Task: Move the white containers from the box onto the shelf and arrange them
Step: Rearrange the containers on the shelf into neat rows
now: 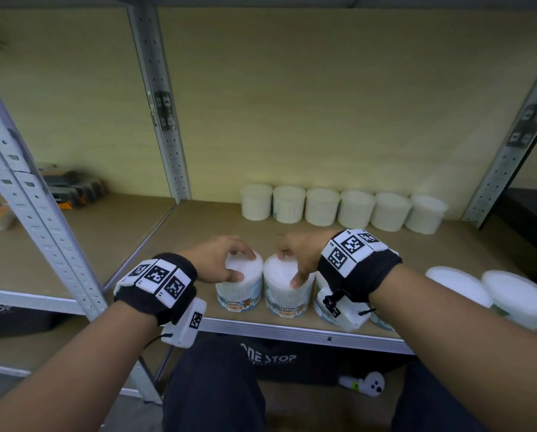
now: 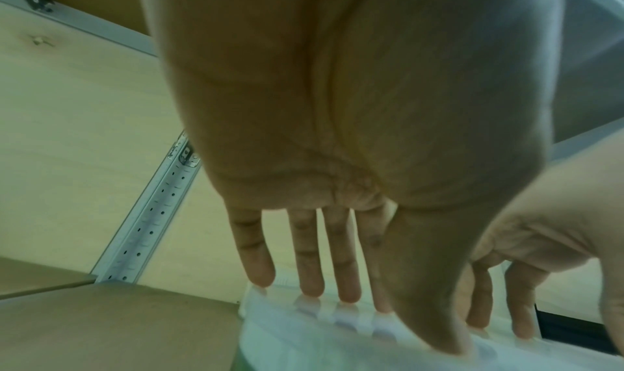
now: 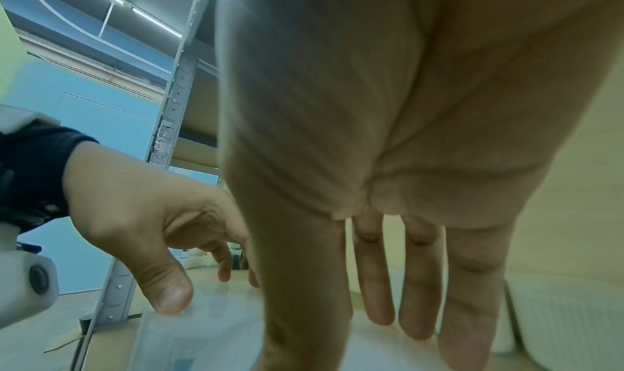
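Note:
Two white cotton-bud containers stand side by side at the front edge of the shelf (image 1: 292, 330). My left hand (image 1: 237, 265) grips the left container (image 1: 239, 294) from above, fingers on the lid's far rim and thumb on the near rim. My right hand (image 1: 290, 266) holds the right container (image 1: 284, 302) the same way. In the left wrist view my fingertips (image 2: 310, 291) press the lid's (image 2: 287, 344) edge. The right wrist view shows my right hand's fingers (image 3: 418, 323) reaching down over a lid (image 3: 371, 350). Several white containers (image 1: 323, 207) line the back wall.
Two more containers (image 1: 457, 285) stand at the front right, and another is partly hidden under my right wrist. Grey metal uprights (image 1: 164, 120) frame the bay. Dark tool cases (image 1: 73, 188) lie on the left shelf. A black box (image 1: 270, 358) and a white controller (image 1: 367, 383) sit below.

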